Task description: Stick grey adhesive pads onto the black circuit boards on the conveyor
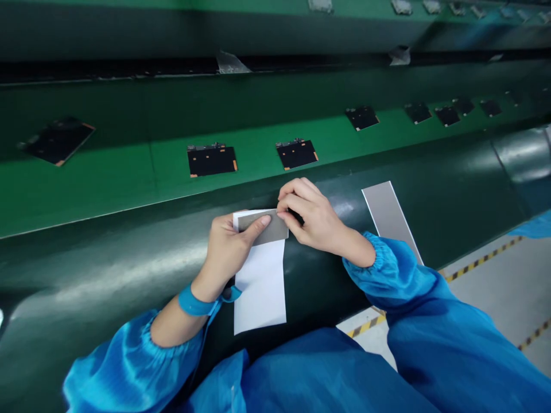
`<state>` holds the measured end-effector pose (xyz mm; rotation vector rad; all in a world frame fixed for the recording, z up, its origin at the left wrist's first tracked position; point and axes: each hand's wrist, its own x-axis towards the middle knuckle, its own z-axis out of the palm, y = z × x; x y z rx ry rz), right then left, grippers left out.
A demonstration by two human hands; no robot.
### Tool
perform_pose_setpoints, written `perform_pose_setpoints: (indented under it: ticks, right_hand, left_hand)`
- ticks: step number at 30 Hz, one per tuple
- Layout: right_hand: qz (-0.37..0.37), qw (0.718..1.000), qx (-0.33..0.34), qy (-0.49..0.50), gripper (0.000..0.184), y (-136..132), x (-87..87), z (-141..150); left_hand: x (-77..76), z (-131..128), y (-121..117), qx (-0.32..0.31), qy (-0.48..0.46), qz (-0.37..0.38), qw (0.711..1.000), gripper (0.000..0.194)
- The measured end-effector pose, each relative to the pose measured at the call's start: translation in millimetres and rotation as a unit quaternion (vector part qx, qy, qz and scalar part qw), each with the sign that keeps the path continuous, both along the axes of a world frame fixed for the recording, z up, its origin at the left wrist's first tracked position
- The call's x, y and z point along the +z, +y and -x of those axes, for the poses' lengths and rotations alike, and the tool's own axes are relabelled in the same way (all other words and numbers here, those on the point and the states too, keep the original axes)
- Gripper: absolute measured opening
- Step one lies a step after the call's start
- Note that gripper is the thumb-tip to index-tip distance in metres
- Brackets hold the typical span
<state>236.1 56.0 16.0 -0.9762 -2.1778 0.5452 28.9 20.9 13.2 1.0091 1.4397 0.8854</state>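
Note:
My left hand [232, 241] grips the top of a white sheet [262, 292] with a grey strip [275, 228] across it, thumb pressed on the grey face. Below the strip, the white part hangs down over the dark green surface. At the strip's upper right corner my right hand [312, 215] is closed in a pinch. Whatever lies between those fingertips is too small to make out. A blue band [196, 301] with a cord circles my left wrist. To the right, a second grey sheet with white edges [390, 209] is partly covered by my right sleeve.
Beyond my hands runs a green belt [155, 206] bearing flat black panels with orange marks, among them one panel [213, 160] and another [297, 155]. Several more lie toward the right. A dark green padded ledge [129, 258] fronts the belt. Yellow-black tape [484, 261] marks the floor.

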Motion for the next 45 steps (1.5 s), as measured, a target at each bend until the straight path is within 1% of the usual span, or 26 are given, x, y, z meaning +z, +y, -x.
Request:
perform_pose_setpoints:
  ticks: [2, 4, 6, 7, 8, 10, 12, 14, 16, 19, 20, 22, 23, 25, 29, 40, 43, 45]
  right_hand:
    - [0.012, 0.999, -0.021, 0.033, 0.013, -0.5, 2.3, 0.9]
    - [0.047, 0.996, -0.029, 0.071, 0.01, 0.9, 4.8, 1.1]
    - [0.08, 0.994, -0.019, 0.077, 0.009, 2.1, 5.8, 1.6]
    - [0.087, 0.994, -0.01, 0.071, 0.012, 2.0, 5.6, 2.3]
    - [0.086, 0.994, -0.002, 0.062, 0.015, 1.1, 5.0, 3.6]
    - [0.058, 0.997, 0.008, 0.046, 0.018, -2.6, 3.1, 7.6]
    - [0.016, 0.999, 0.024, 0.033, 0.018, -6.1, 1.4, 11.7]
    - [-0.004, 0.999, 0.029, 0.024, 0.017, -2.9, 0.5, 11.6]
    - [0.007, 1.0, -0.006, 0.024, 0.015, 13.3, -0.2, 2.7]
    - [0.057, 0.995, -0.084, 0.014, 0.015, 61.0, -4.3, -29.5]
    - [0.075, 0.993, -0.085, -0.001, 0.018, 79.2, -7.2, -43.0]
    - [0.112, 0.991, -0.06, -0.037, 0.022, 110.4, -14.7, -68.4]
    - [0.128, 0.989, -0.044, -0.05, 0.022, 121.5, -18.8, -78.4]
    - [0.149, 0.987, -0.02, -0.063, 0.022, 133.2, -26.4, -91.1]
    - [0.153, 0.987, -0.007, -0.054, 0.022, 131.0, -33.9, -96.5]
    - [0.136, 0.989, -0.008, -0.053, 0.021, 127.8, -32.7, -112.7]
    - [0.135, 0.99, -0.02, -0.039, 0.015, 133.8, -38.1, -117.4]
    - [0.133, 0.991, -0.025, -0.021, 0.012, 144.4, -43.2, -119.5]
  left_hand:
    - [0.5, -0.1, 0.5, 0.002, 0.002, 0.003, 1.0, 0.037]
    - [1.1, 0.0, 1.0, 0.0, 0.005, 0.006, 1.0, 0.039]
    - [1.6, 0.1, 1.3, -0.003, 0.006, 0.005, 1.0, 0.04]
    - [1.8, 0.2, 1.4, -0.007, 0.005, 0.005, 1.0, 0.04]
    - [1.9, 0.3, 1.4, -0.008, 0.003, 0.004, 1.0, 0.04]
    - [2.0, 0.5, 1.5, -0.011, 0.0, 0.002, 1.0, 0.039]
    - [2.2, 0.4, 1.7, -0.011, 0.0, 0.003, 1.0, 0.038]
    - [2.3, 0.0, 2.1, -0.006, 0.007, 0.008, 1.0, 0.038]
    - [2.7, -0.6, 2.5, 0.0, 0.014, 0.015, 1.0, 0.041]
    - [3.5, -1.0, 2.8, 0.001, 0.017, 0.026, 1.0, 0.046]
    - [3.7, -1.0, 2.8, 0.0, 0.017, 0.029, 0.999, 0.046]
    - [3.9, -0.8, 2.9, -0.004, 0.019, 0.033, 0.999, 0.047]
    - [3.9, -0.7, 2.9, -0.007, 0.021, 0.034, 0.999, 0.047]
    - [3.4, -0.5, 3.1, -0.01, 0.024, 0.034, 0.999, 0.046]
    - [2.2, -0.1, 3.6, -0.015, 0.029, 0.038, 0.999, 0.043]
    - [6.0, -1.3, 3.8, -0.011, 0.03, 0.048, 0.998, 0.046]
    - [7.8, -1.7, 4.1, -0.009, 0.039, 0.054, 0.998, 0.047]
    - [8.4, -2.0, 4.2, -0.007, 0.052, 0.064, 0.997, 0.049]
